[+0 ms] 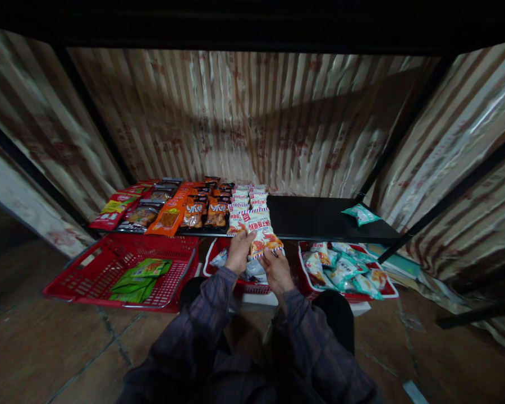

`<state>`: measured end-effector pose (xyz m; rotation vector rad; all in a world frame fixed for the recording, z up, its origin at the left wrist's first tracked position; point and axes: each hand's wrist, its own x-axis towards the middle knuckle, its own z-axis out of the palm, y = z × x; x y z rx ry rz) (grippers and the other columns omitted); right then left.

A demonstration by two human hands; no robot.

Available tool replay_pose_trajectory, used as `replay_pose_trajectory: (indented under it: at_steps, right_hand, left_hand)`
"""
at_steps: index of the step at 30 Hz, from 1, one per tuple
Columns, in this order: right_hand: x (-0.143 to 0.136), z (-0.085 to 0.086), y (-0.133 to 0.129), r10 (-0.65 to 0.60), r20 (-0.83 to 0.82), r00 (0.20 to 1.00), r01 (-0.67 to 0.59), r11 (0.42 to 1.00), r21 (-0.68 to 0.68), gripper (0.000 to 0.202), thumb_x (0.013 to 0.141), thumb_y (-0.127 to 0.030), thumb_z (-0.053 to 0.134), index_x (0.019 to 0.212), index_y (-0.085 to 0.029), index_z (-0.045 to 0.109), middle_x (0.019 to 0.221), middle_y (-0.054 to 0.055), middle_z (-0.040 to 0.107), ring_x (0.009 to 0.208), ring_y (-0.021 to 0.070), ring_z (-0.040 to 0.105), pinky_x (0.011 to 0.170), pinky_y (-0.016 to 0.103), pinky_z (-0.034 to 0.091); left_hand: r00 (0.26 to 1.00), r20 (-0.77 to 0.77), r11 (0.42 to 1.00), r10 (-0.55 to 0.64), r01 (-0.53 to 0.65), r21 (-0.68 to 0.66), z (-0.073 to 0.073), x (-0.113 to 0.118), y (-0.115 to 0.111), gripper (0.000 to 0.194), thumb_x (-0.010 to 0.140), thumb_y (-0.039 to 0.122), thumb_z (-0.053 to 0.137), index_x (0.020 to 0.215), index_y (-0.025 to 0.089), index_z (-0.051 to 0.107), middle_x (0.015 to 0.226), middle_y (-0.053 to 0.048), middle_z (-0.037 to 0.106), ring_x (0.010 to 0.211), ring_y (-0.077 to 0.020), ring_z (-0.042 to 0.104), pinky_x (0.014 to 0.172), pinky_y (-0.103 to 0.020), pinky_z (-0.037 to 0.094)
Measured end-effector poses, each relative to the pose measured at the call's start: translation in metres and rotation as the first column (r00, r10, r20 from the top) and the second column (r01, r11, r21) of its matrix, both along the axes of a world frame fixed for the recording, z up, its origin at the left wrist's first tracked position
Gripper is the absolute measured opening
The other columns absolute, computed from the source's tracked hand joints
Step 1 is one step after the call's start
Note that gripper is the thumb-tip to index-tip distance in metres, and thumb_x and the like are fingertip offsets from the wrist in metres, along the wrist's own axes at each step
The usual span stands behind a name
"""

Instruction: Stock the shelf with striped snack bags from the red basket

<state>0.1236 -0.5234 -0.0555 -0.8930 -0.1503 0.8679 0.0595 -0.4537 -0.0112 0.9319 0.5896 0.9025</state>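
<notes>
A white snack bag (263,233) with red lettering and a picture of orange food is held over the front edge of the black shelf (309,216). My left hand (239,251) grips its left side, and my right hand (276,267) pinches its lower edge. Matching white bags (240,196) stand in two rows on the shelf just behind it. Left of them lie orange and black bags (194,211), a long orange packet (168,216), clear-fronted packets (141,215) and red packets (116,206).
Below the shelf are a red basket (185,266) with green packets (138,280), a middle basket (209,261) under my hands, and a right basket (305,275) holding teal and white bags (345,269). A teal bag (361,214) lies at the shelf's right end. Black posts (95,112) frame the shelf.
</notes>
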Motion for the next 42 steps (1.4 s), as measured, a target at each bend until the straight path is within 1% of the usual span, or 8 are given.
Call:
replay_pose_trajectory:
  at_steps: [3, 10, 19, 22, 27, 32, 35, 42]
  right_hand:
    - [-0.001, 0.001, -0.003, 0.013, 0.073, 0.997, -0.013, 1.000, -0.003, 0.034, 0.057, -0.030, 0.084, 0.083, -0.022, 0.065, 0.079, -0.002, 0.070, 0.066, 0.0104, 0.065, 0.063, 0.022, 0.055]
    - [0.020, 0.018, -0.008, -0.048, 0.190, 0.981, 0.050, 0.999, -0.008, 0.035, 0.067, -0.048, 0.074, 0.091, -0.023, 0.067, 0.097, 0.003, 0.073, 0.087, 0.0172, 0.068, 0.073, 0.026, 0.055]
    - [0.050, 0.038, 0.005, 0.179, 0.329, 0.927, -0.158, 0.983, -0.089, 0.043, 0.057, -0.044, 0.081, 0.090, -0.018, 0.071, 0.084, 0.002, 0.075, 0.074, 0.0177, 0.069, 0.071, 0.029, 0.055]
    - [0.051, 0.040, 0.008, 0.176, 0.347, 0.921, -0.162, 0.984, -0.068, 0.041, 0.057, -0.042, 0.082, 0.087, -0.018, 0.071, 0.079, 0.002, 0.075, 0.068, 0.0178, 0.069, 0.067, 0.029, 0.056]
    - [0.050, 0.042, 0.017, 0.082, 0.266, 0.960, -0.086, 0.996, 0.002, 0.038, 0.055, -0.039, 0.083, 0.083, -0.018, 0.068, 0.074, 0.001, 0.075, 0.068, 0.0193, 0.070, 0.066, 0.031, 0.057]
    - [0.048, 0.042, 0.026, 0.026, 0.240, 0.970, -0.036, 0.999, 0.037, 0.037, 0.055, -0.039, 0.083, 0.082, -0.018, 0.066, 0.070, 0.000, 0.074, 0.067, 0.0195, 0.070, 0.065, 0.030, 0.057]
    - [0.045, 0.041, 0.029, 0.018, 0.266, 0.964, -0.032, 0.998, 0.046, 0.037, 0.057, -0.040, 0.082, 0.082, -0.019, 0.066, 0.070, 0.000, 0.074, 0.066, 0.0186, 0.069, 0.063, 0.030, 0.057]
    - [0.044, 0.036, 0.030, 0.006, 0.278, 0.961, 0.008, 0.999, -0.048, 0.040, 0.052, -0.044, 0.083, 0.076, -0.017, 0.066, 0.062, -0.003, 0.069, 0.052, 0.0121, 0.060, 0.050, 0.023, 0.048]
  left_hand:
    - [0.999, 0.017, 1.000, 0.027, -0.027, -0.001, -0.002, 0.001, 0.003, 0.050, 0.050, 0.044, 0.084, 0.083, 0.014, 0.063, 0.080, -0.007, 0.074, 0.085, -0.0266, 0.070, 0.078, -0.037, 0.054]
    - [1.000, 0.016, 1.000, -0.005, 0.005, 0.020, -0.002, -0.007, 0.006, 0.049, 0.054, 0.042, 0.083, 0.090, 0.013, 0.065, 0.089, -0.010, 0.075, 0.092, -0.0283, 0.069, 0.085, -0.040, 0.053]
    - [0.996, -0.041, 0.993, -0.081, 0.084, 0.083, -0.003, -0.012, -0.003, 0.042, 0.061, 0.038, 0.080, 0.094, 0.015, 0.068, 0.094, -0.009, 0.074, 0.093, -0.0268, 0.069, 0.086, -0.040, 0.052]
    - [0.995, -0.032, 0.992, -0.091, 0.093, 0.081, -0.001, -0.013, -0.002, 0.045, 0.061, 0.036, 0.081, 0.098, 0.015, 0.067, 0.094, -0.009, 0.074, 0.093, -0.0260, 0.069, 0.087, -0.039, 0.052]
    - [0.999, -0.043, 0.998, -0.007, 0.005, -0.057, -0.002, -0.020, -0.003, 0.043, 0.065, 0.036, 0.081, 0.100, 0.016, 0.066, 0.094, -0.007, 0.073, 0.090, -0.0217, 0.069, 0.085, -0.035, 0.054]
    - [0.993, 0.031, 0.959, -0.113, 0.118, -0.259, -0.013, -0.022, -0.024, 0.030, 0.068, 0.031, 0.082, 0.087, 0.015, 0.064, 0.085, -0.007, 0.071, 0.080, -0.0193, 0.070, 0.077, -0.033, 0.056]
    - [0.992, 0.046, 0.932, -0.116, 0.125, -0.340, -0.018, -0.015, -0.037, 0.022, 0.069, 0.021, 0.080, 0.076, 0.014, 0.061, 0.077, -0.006, 0.070, 0.073, -0.0169, 0.069, 0.071, -0.029, 0.056]
    - [1.000, 0.003, 0.955, -0.017, 0.017, -0.298, -0.019, -0.003, -0.042, 0.011, 0.073, 0.013, 0.074, 0.074, 0.011, 0.063, 0.066, -0.003, 0.068, 0.058, -0.0125, 0.066, 0.059, -0.022, 0.051]
